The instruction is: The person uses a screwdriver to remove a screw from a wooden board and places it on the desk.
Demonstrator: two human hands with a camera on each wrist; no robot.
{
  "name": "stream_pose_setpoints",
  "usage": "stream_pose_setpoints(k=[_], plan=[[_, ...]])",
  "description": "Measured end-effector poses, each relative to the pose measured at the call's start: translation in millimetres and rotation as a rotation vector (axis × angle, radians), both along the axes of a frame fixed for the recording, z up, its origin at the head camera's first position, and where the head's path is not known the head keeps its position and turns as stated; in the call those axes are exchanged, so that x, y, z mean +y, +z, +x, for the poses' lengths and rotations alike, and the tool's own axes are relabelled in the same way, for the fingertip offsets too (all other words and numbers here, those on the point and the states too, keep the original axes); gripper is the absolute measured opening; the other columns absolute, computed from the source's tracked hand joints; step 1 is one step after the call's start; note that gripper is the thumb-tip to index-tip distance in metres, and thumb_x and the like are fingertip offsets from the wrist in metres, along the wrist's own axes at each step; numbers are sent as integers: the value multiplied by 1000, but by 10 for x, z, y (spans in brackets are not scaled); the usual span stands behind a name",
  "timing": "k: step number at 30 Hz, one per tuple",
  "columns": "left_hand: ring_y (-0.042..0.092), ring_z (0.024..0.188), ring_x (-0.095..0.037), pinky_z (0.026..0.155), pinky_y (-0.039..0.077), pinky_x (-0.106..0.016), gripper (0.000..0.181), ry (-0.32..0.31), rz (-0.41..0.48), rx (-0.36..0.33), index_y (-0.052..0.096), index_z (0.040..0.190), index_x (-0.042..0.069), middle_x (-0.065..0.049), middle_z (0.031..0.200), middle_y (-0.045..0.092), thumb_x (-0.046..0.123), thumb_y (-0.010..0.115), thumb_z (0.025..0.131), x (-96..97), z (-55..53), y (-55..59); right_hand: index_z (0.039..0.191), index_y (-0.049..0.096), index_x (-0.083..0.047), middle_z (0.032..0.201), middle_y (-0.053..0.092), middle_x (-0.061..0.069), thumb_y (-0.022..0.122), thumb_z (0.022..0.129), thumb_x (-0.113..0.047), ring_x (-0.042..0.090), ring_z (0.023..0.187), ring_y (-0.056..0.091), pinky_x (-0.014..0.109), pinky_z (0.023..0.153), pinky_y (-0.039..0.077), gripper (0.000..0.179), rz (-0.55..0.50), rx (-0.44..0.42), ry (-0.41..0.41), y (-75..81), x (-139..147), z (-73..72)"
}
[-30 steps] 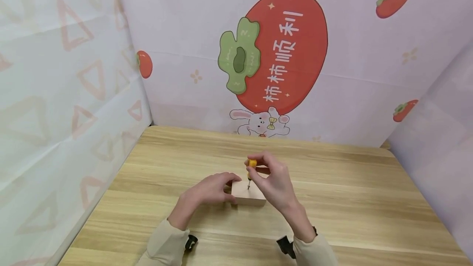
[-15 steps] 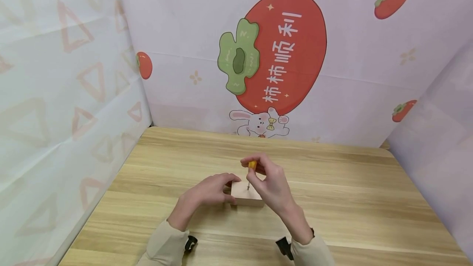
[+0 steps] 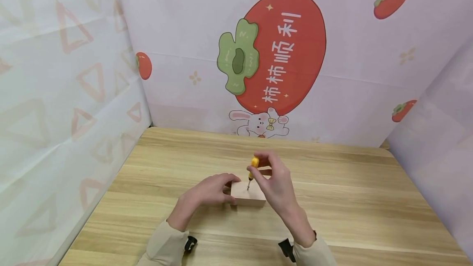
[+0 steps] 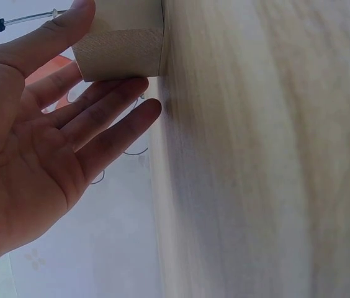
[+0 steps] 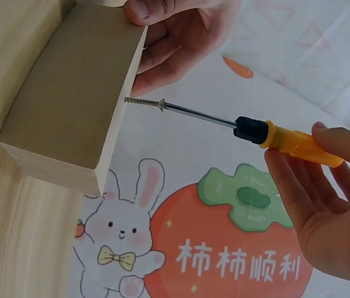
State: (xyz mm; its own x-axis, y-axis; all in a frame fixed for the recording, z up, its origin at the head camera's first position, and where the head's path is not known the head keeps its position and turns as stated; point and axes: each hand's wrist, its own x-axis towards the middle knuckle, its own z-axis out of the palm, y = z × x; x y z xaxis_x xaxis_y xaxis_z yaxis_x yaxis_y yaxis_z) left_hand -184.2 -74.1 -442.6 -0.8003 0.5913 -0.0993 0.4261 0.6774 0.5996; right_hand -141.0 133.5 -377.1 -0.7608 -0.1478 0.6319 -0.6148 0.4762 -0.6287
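Note:
A pale wooden block (image 5: 69,87) lies on the table, held at its left end by my left hand (image 3: 210,189), thumb on the near side and fingers on the far side. A screw (image 5: 144,102) stands up from the block's top face, most of its thread showing. My right hand (image 3: 277,180) pinches the yellow handle of a screwdriver (image 5: 299,146) between thumb and fingers. The screwdriver's shaft lines up with the screw, its tip at the screw head. In the left wrist view the block's end (image 4: 122,53) sits between thumb and fingers.
The wood-grain table (image 3: 351,200) spreads around the block. A printed backdrop (image 3: 351,106) with persimmons and a rabbit rises behind it, and a white patterned sheet (image 3: 74,93) stands along the left side.
The right hand's fingers have rolled forward over the screwdriver handle and come back again, so more of the handle shows now than half a second ago. Left hand and block stay put.

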Motion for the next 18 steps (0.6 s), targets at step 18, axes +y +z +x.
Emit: stream_pose_setpoints(k=[18], plan=[[59,118,-13,104,47,-39,61,8,7,-18,59,135,16,3,129,64,35,81,81,1,-19,-4,109,65,-5,100,75,9,70,86,6,22,92,73,25,76,60,25,-61,-93,173,29,48,-62]])
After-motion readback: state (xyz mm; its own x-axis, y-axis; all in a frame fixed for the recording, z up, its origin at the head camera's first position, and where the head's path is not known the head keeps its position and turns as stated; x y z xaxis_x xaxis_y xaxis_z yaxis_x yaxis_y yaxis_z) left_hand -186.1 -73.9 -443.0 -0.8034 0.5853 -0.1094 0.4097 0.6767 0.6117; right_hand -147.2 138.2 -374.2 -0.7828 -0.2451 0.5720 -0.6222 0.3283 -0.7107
